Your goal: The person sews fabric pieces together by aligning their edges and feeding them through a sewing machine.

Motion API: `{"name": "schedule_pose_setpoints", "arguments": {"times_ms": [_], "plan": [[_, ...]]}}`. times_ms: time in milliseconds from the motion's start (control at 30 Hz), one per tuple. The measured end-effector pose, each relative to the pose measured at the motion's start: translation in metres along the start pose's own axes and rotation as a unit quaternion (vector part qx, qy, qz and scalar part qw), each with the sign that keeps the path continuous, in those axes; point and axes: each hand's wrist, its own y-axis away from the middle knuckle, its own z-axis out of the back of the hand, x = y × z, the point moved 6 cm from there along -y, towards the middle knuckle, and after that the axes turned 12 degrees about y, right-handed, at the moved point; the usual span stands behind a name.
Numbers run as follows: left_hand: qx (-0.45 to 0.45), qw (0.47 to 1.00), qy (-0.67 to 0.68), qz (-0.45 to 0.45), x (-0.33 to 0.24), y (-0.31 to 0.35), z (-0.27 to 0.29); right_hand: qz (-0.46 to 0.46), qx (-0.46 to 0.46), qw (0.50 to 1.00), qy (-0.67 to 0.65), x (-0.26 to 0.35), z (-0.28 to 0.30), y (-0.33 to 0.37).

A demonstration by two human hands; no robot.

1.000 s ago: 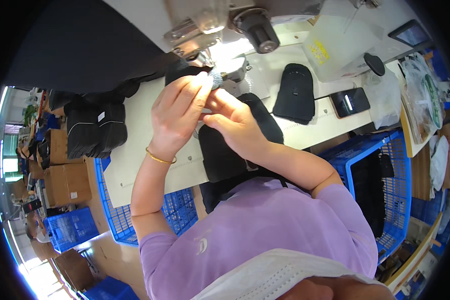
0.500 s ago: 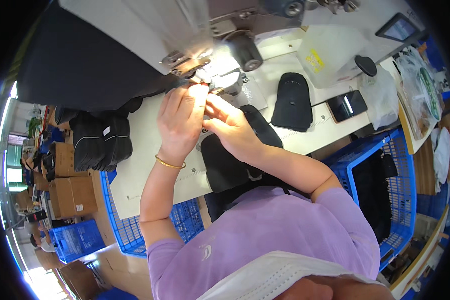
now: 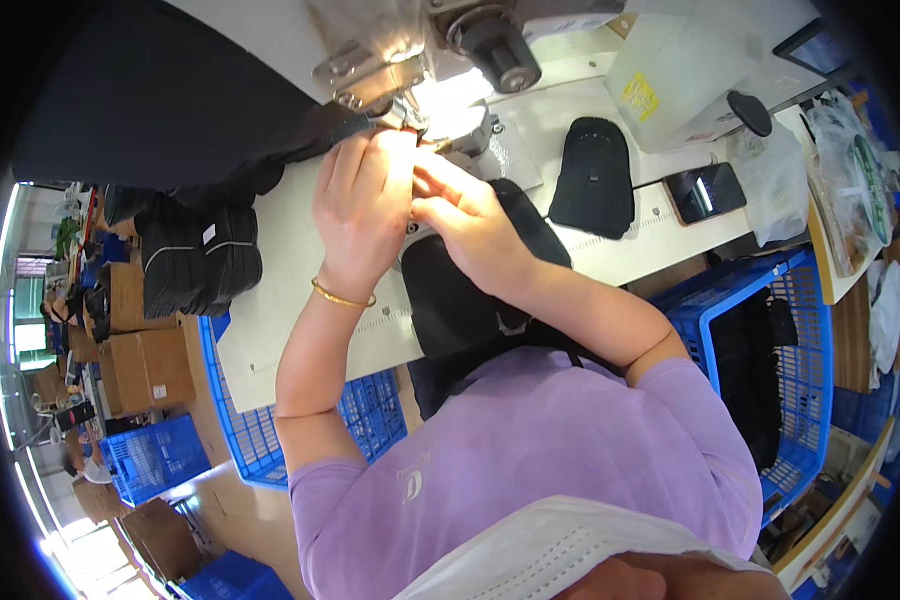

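Close under the lit needle area of a sewing machine (image 3: 400, 100), my two hands are together. My left hand (image 3: 362, 210) has its fingers bent and pressed together at the edge of a black padded fabric piece (image 3: 455, 300). Thumb and fingers of my right hand (image 3: 480, 230) pinch at the same piece, just right of the left hand. The fabric spreads out beneath my right hand and wrist toward my body. My fingers hide the gripped edge, and glare washes out the spot by the needle.
Another black padded piece (image 3: 592, 178) lies right on the white table (image 3: 660, 225), near a phone (image 3: 705, 192) and a clear plastic bag (image 3: 765, 195). Bundled black pieces (image 3: 200, 255) sit at left. Blue crates (image 3: 815, 370) flank me, one holding black items.
The whole view has shifted slightly, so the machine and table sit higher in the picture. My hands keep nearly the same grip beside the needle area.
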Motion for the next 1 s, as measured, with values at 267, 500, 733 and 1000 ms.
{"name": "schedule_pose_setpoints", "arguments": {"times_ms": [267, 500, 733, 1000], "plan": [[0.026, 0.999, 0.004, 0.031, 0.005, 0.004, -0.002, -0.026, -0.011, 1.0, 0.012, -0.001, 0.004, 0.004], [0.035, 0.978, 0.173, 0.111, 0.029, 0.012, 0.024, -0.028, 0.001, 0.997, 0.068, 0.004, 0.004, 0.01], [0.047, 0.993, 0.102, 0.039, -0.019, 0.012, 0.019, -0.021, 0.005, 0.995, 0.097, 0.013, 0.006, 0.022], [0.027, 0.992, 0.098, 0.071, -0.022, 0.02, 0.012, -0.01, -0.025, 0.975, 0.22, 0.015, 0.012, 0.024]]}}
